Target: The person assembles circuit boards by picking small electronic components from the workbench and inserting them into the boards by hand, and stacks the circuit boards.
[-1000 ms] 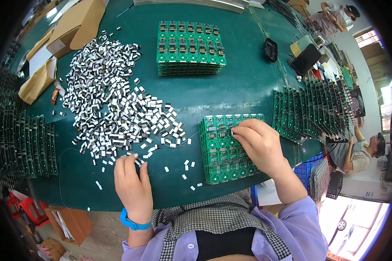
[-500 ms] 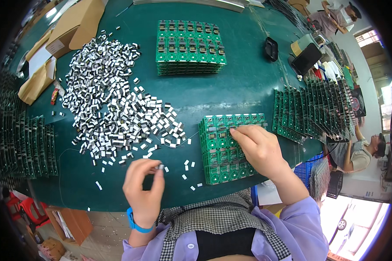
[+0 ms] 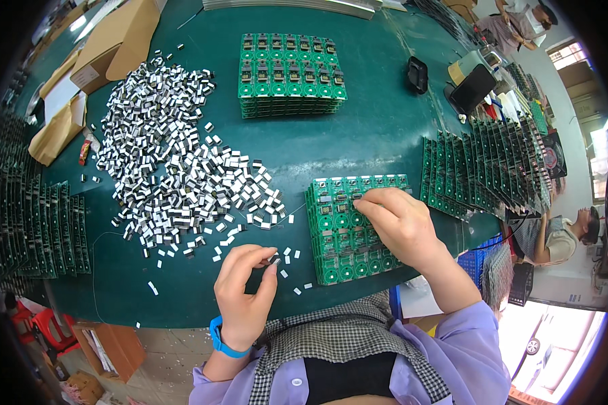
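My left hand, with a blue band at the wrist, pinches a small black-and-white component between thumb and forefinger, just above the table. My right hand rests over a stack of green circuit boards in front of me. Its thumb and forefinger are pressed together at the upper row of the top board; what they hold, if anything, is hidden. Left of the boards spreads a large pile of small black-and-white components, with a few loose ones scattered near my left hand.
Another stack of green boards stands at the back middle. Upright boards line the right and left sides. A cardboard box is at the back left, a black tray at the back right. Two other people are at the right.
My left hand has moved right, toward the board stack, with the component in its fingers. My right hand stays at nearly the same place on the top board.
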Motion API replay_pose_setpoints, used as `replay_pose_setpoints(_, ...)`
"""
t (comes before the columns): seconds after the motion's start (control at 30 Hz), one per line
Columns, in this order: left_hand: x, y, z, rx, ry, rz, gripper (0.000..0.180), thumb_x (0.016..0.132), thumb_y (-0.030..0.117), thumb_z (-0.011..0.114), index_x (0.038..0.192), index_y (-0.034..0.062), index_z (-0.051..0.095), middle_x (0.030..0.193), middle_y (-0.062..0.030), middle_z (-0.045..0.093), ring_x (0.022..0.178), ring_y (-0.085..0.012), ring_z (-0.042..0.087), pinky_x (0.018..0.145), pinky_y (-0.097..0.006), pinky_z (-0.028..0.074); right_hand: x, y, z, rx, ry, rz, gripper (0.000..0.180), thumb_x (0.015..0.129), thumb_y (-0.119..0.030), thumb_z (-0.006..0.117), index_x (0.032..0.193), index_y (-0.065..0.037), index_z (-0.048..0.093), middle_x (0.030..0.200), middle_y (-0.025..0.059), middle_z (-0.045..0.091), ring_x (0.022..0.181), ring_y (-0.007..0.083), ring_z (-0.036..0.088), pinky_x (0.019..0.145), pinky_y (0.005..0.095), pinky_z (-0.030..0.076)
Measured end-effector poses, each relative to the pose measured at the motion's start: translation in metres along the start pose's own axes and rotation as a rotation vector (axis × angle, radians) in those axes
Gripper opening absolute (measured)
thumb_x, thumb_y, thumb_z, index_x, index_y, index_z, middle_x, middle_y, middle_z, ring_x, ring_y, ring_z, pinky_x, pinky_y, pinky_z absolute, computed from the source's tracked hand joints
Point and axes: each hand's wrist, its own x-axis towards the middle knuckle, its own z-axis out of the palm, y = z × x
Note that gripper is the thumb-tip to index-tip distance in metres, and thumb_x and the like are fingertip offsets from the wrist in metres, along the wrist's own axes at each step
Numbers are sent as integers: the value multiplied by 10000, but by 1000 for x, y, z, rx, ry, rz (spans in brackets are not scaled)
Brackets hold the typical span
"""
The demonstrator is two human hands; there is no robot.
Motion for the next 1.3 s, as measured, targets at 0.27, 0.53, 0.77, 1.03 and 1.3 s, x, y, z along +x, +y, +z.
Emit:
replay_pose_setpoints(0.27, -1, 0, 4, -69, -43, -33, 263, 752, -104, 623, 998, -14, 638, 931, -107, 612, 824, -186, 620, 726, -287, 507, -7, -2, 7, -40, 23, -31, 279, 676, -50, 647, 952, -10, 646, 947, 75, 630, 822, 211, 644, 629, 286, 535)
replay_pose_setpoints(0.53, -10, 0, 12, -919, -349, -290, 270, 849, -81, 593, 1094, -31, 490, 1044, -114, 579, 960, -157, 597, 872, -289, 485, -6, -56, -10, 643, -51, 196, 401, 704, -94, 766, 1084, -67, 642, 969, 76, 606, 799, 195, 626, 623, 276, 525)
replay_pose_setpoints(0.77, -15, 9, 15, -975, -387, -308, 124, 846, -64, 602, 965, -32, 591, 1054, -118, 603, 950, -156, 609, 811, -277, 500, -23, -65, 8, 1064, -24, 320, 267, 707, 0, 759, 957, -37, 670, 931, 64, 596, 807, 151, 623, 623, 262, 525)
replay_pose_setpoints(1.03, -11, 17, 15, -205, -270, 214, 152, 737, -66, 688, 871, -23, 629, 859, -129, 651, 787, -217, 646, 691, -290, 524, -26, -69, 3, 763, 75, 172, 239, 676, -4, 774, 887, -34, 666, 860, 82, 650, 708, 194, 653, 598, 270, 531)
replay_pose_setpoints(1.3, -17, 14, 26, -168, -44, 318, 166, 716, -44, 716, 853, -8, 630, 799, -116, 641, 683, -247, 632, 591, -302, 506, -26, -74, 10, 796, 201, 170, 226, 679, 5, 767, 880, -14, 665, 850, 101, 663, 701, 196, 658, 585, 273, 533)
